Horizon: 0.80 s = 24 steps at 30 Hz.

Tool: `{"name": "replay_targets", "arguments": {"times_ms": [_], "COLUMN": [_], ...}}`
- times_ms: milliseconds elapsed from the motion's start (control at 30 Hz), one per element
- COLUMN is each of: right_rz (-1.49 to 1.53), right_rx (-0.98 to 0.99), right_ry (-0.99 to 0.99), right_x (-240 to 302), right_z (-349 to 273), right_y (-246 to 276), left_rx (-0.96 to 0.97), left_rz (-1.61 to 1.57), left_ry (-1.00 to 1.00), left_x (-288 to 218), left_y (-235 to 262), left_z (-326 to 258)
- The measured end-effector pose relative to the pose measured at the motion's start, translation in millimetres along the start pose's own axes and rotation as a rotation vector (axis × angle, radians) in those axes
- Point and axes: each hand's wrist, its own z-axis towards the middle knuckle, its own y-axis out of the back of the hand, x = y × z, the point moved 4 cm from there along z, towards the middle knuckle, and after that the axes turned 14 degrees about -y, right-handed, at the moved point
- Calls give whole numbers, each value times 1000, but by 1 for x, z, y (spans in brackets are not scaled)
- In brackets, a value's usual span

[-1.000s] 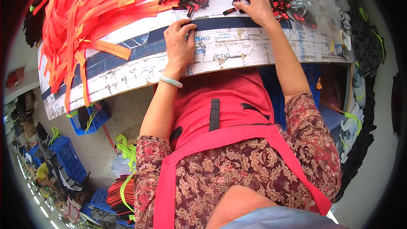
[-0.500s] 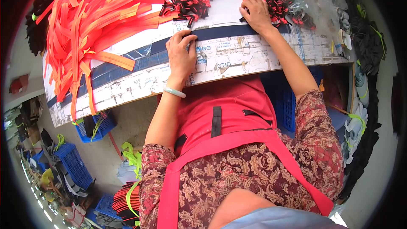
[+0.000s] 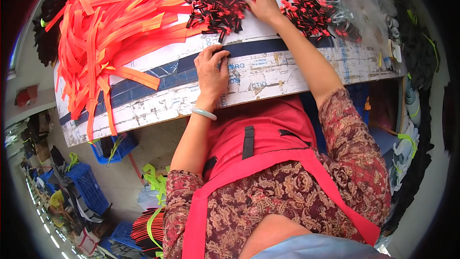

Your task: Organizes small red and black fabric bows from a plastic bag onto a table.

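Observation:
My left hand (image 3: 212, 71) rests on the worn white tabletop (image 3: 282, 74), over the dark blue strip (image 3: 254, 47). Its fingers are curled together, and whatever they may hold is hidden. Beyond it lies a pile of small black pieces with red ends (image 3: 215, 7). At that pile's right edge is my right hand (image 3: 263, 5), fingers bent and closed, their tips against the pieces. I cannot make out what is in them. A second pile of black-and-red pieces (image 3: 306, 14) lies to the right, beside my right forearm.
Long orange zipper-like strips (image 3: 120, 14) heap over the table's left side and hang off its front edge. Clear plastic bags (image 3: 359, 5) lie at the back right. Blue crates (image 3: 88, 187) stand on the floor at the left. Dark cloth bundles (image 3: 419, 67) line the right.
My right hand has moved left from the right-hand pile to the edge of the left-hand pile. My left hand has stayed in nearly the same place on the strip.

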Motion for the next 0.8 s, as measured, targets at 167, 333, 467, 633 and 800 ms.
{"name": "replay_targets", "arguments": {"times_ms": [167,333,467,633,800], "right_rz": [221,314,247,129,-28], "right_rx": [40,154,54,-129,-34], "right_ry": [32,-146,-112,-36,-159], "right_x": [-10,-30,-35,-45,-33], "right_z": [-53,-50,-45,-46,-55], "right_y": [18,32,40,55,57], "left_rx": [-3,-7,-20,-23,-22], "left_rz": [-21,-12,-14,-18,-9], "left_ry": [-23,-45,-47,-44,-33], "left_x": [-1,-1,1,0,1], "left_y": [-3,-4,-5,-5,-3], "left_z": [4,6,3,3,1]}}
